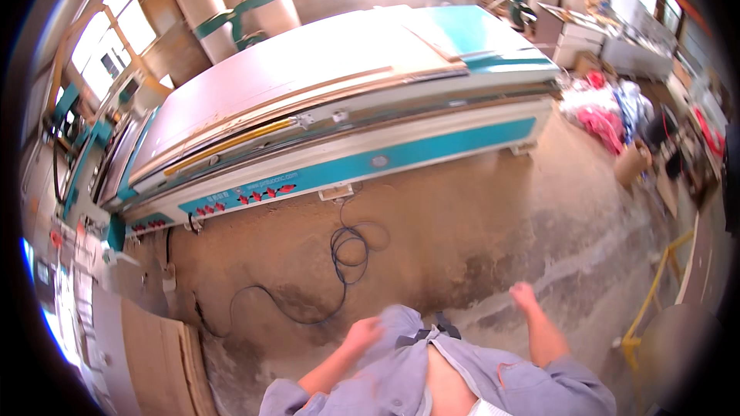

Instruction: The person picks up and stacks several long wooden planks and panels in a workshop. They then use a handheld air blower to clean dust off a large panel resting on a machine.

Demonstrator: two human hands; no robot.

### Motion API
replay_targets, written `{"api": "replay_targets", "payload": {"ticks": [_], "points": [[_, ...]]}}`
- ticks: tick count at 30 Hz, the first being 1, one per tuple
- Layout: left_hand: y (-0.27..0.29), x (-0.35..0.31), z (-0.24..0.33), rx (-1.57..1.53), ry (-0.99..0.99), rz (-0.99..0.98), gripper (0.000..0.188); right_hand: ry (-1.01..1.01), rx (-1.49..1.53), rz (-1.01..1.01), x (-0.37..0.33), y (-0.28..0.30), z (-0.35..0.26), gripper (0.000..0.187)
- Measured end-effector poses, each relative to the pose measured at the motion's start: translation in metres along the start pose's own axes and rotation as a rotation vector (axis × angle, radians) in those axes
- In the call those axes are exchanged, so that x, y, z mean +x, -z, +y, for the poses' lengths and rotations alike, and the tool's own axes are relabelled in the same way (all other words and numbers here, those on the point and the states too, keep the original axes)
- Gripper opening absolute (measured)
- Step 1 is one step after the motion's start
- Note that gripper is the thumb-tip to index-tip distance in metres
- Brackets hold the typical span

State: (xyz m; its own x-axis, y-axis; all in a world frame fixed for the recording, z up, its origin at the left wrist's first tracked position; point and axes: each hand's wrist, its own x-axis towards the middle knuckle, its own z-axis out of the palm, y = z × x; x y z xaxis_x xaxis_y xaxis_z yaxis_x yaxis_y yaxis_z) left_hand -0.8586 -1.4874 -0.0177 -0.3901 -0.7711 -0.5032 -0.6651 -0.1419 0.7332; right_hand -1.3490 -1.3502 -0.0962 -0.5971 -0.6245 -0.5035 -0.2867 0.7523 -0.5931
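My left hand (364,334) swings in front of my grey work jacket (362,389), close to my raised thigh. Its fingers are smeared by motion, and I see no object in it. Out to the right over the concrete floor, my right hand (525,296) is loosely curled with nothing showing in it. Both hands are apart from the long teal and white machine (432,146) ahead. On its bed lies a large pale board (301,54), with thinner sheets at the right end. Red knobs (266,193) line the machine's front panel.
A dark hose (339,250) lies coiled on the floor between me and the machine. Stacked boards (166,347) stand at the lower left. To the right are a yellow metal frame (636,331), a cardboard roll (632,162) and a heap of coloured bags (605,112).
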Motion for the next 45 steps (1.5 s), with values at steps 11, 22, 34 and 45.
{"api": "replay_targets", "payload": {"ticks": [11,22,34,45], "points": [[-0.022,0.263,-0.134,-0.45,0.38,0.163,0.033,0.561,-0.072,-0.118,0.312,0.022,-0.369,0.047],[0.148,0.41,0.047,-0.779,0.266,0.84,0.035,0.817,-0.288,-0.149,0.572,-0.014,-0.622,0.063],[-0.235,0.305,0.136,-0.596,1.143,0.759,0.025,1.025,-0.625,-0.144,0.709,-0.064,-0.863,0.092],[-0.06,0.426,0.3,-0.919,0.683,1.168,0.027,1.083,-0.834,-0.197,0.654,-0.036,-0.863,0.094]]}}
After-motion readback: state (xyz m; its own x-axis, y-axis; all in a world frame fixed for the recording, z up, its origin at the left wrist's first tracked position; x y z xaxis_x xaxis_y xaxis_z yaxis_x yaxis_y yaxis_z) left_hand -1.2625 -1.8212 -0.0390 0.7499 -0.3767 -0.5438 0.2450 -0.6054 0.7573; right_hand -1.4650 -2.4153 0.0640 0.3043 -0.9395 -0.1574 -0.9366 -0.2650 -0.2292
